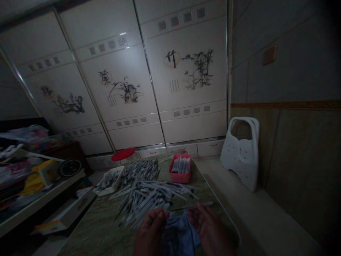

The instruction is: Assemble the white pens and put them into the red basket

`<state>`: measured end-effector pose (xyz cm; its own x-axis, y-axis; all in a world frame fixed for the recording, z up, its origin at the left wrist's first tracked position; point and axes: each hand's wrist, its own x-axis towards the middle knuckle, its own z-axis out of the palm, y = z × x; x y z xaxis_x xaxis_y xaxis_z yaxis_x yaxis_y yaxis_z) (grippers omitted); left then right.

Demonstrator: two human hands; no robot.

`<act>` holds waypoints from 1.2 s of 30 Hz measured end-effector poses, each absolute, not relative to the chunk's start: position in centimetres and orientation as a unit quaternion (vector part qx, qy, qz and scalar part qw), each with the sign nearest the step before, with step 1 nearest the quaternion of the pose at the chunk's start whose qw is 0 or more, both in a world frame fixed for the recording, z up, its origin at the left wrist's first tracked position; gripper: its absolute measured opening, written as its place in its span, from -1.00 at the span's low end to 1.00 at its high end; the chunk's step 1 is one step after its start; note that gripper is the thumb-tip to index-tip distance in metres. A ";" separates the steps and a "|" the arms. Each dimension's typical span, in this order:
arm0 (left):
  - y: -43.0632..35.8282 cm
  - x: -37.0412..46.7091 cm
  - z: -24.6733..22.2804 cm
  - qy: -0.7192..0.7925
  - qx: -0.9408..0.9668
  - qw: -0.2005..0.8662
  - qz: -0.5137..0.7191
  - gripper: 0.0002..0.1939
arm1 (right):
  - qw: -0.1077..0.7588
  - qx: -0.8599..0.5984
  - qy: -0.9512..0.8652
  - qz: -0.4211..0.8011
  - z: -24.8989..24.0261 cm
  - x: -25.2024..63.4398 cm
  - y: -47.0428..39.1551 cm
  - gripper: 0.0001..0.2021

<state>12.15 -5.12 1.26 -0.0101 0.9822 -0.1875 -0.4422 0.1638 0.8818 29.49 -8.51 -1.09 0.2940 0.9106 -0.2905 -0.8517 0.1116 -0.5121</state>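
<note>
My right hand (209, 225) pinches a thin pen (206, 204), which lies nearly level, its narrow dark end pointing left. Close by, my left hand (151, 227) has thumb and forefinger pressed together at that end. What it holds, if anything, is too small to make out. Blue fabric (177, 234) shows between and below both hands. Just beyond them a large loose heap of clear-barrelled pens (149, 195) spreads over the green marbled table (87, 227). A pink-red basket (180, 177) holds upright slim pens, and a white tray (117, 185) contains more pieces.
Behind the table are a red round stool (123, 154) and white sliding cabinet doors (186, 124). A folded white plastic chair (239, 153) leans against the right wall. On the left, a cluttered shelf (45, 193) holds bags and a yellow item, with a white box (69, 209) below.
</note>
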 end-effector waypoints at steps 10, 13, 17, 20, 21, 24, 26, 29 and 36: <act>-5.9 14.0 -0.5 0.403 0.292 0.701 0.511 -0.52 | 0.719 -0.307 -0.091 0.617 -0.8 28.3 -8.7 -0.60; -6.2 14.2 -0.4 0.401 0.292 0.714 0.494 -0.47 | 0.705 -0.316 -0.102 0.627 -0.4 28.3 -8.8 -0.55; -6.3 14.4 -0.8 0.380 0.310 0.725 0.483 -0.49 | 0.693 -0.326 -0.109 0.634 -0.3 28.2 -8.9 -0.51; -6.4 14.5 -1.3 0.392 0.312 0.718 0.484 -0.46 | 0.687 -0.329 -0.114 0.637 -0.7 28.0 -8.9 -0.49; -6.4 14.6 -1.3 0.395 0.316 0.712 0.488 -0.46 | 0.687 -0.327 -0.116 0.639 -0.7 28.0 -8.9 -0.48; -6.5 14.7 -1.2 0.393 0.347 0.694 0.493 -0.50 | 0.689 -0.316 -0.115 0.642 -0.8 28.0 -8.9 -0.50; -6.6 14.7 -0.9 0.390 0.368 0.690 0.486 -0.53 | 0.689 -0.314 -0.112 0.644 -0.7 27.9 -8.9 -0.51; -6.4 14.7 -0.5 0.394 0.399 0.685 0.465 -0.54 | 0.691 -0.313 -0.110 0.642 -0.4 27.9 -8.9 -0.50; -4.8 11.5 1.0 0.491 0.479 0.547 0.480 -0.44 | 0.721 -0.332 -0.039 0.607 -0.9 29.4 -8.7 -0.48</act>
<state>11.50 -4.82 1.01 0.0573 0.9953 -0.0781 -0.0557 0.0813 0.9951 29.36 -8.72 -0.87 0.2595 0.9014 -0.3466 -0.8493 0.0422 -0.5263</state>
